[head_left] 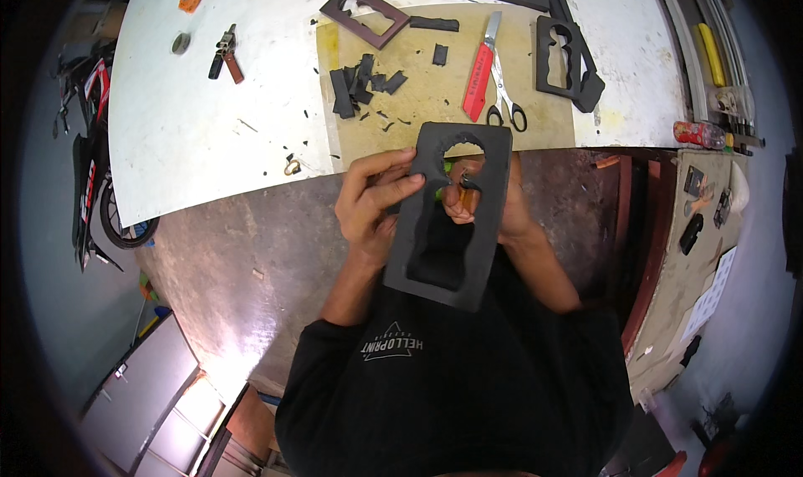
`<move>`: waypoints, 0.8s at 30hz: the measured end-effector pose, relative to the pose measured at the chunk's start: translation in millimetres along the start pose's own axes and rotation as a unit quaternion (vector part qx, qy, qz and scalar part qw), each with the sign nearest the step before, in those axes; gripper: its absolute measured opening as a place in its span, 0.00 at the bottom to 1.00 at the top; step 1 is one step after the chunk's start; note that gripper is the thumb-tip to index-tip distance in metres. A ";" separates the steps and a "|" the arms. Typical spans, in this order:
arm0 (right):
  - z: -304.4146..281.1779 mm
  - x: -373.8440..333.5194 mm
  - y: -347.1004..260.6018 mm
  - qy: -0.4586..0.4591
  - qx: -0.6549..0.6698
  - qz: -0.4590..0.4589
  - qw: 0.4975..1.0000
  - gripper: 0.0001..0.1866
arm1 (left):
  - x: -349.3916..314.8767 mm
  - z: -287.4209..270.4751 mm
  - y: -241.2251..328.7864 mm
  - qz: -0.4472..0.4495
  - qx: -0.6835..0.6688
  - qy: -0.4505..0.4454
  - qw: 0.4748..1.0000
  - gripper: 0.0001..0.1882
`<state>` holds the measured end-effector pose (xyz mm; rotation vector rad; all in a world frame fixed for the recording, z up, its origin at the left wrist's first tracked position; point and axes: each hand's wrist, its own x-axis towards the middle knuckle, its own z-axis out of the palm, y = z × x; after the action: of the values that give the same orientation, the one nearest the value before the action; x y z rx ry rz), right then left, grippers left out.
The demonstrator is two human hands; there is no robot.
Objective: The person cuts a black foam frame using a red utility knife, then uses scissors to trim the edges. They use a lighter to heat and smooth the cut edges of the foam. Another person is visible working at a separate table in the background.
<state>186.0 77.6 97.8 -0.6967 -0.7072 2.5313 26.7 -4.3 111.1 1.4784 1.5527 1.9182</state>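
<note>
A black foam insert (493, 218) with a long wavy cutout is held up in front of my chest, tilted slightly. My left hand (368, 194) grips its left edge, fingers on the front face. Behind the insert is my right hand (512, 214), mostly hidden by its right edge. Through the cutout, curled fingers show around a small orange-brown thing that I cannot make out. On the table beyond lie a red-handled cutter knife (478, 80), scissors (500, 88) and black foam scraps (360, 82).
A dark frame with a cutout (365, 15) and another black foam insert (558, 57) lie on the white table (209, 134). Pliers-like tools (226, 55) and a tape roll (180, 43) sit at left. A bottle (701, 134) lies at the right edge, and a motorbike (100, 159) stands far left.
</note>
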 end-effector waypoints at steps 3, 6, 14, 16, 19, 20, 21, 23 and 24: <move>4.5 3.6 -2.2 -0.033 0.054 0.026 0.998 0.19 | -1.6 3.9 -0.4 0.067 0.038 -0.001 0.997 0.06; 3.8 5.1 -2.2 -0.061 0.093 0.049 0.993 0.18 | -1.7 3.9 0.6 0.065 0.036 0.001 0.997 0.05; 10.2 4.1 -7.7 -0.109 0.074 0.028 0.991 0.18 | -2.6 2.5 1.1 0.057 0.033 0.003 0.998 0.07; 8.1 4.4 -8.1 -0.129 0.071 0.021 0.989 0.18 | -1.7 2.9 0.6 0.063 0.037 0.000 0.997 0.07; 10.1 3.7 -10.3 -0.080 0.076 0.039 0.993 0.18 | 1.1 2.6 0.3 0.066 0.045 -0.010 0.997 0.07; 9.5 3.4 -9.4 -0.079 0.076 0.043 0.993 0.18 | 0.7 1.3 0.6 0.066 0.047 -0.016 0.997 0.07; 7.2 2.9 -7.2 -0.080 0.073 0.045 0.993 0.18 | 0.4 1.3 0.1 0.069 0.047 -0.020 0.996 0.07; 3.7 2.8 -5.3 -0.086 0.065 0.044 0.993 0.18 | 0.7 3.2 -2.1 0.077 0.036 -0.015 0.996 0.07; 3.3 2.3 -4.1 -0.091 0.064 0.043 0.993 0.18 | 0.4 3.1 -1.9 0.077 0.033 -0.014 0.996 0.07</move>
<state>183.4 80.8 101.8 -0.4667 -0.5767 2.7161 28.4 -1.5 109.5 1.6921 1.5454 1.9357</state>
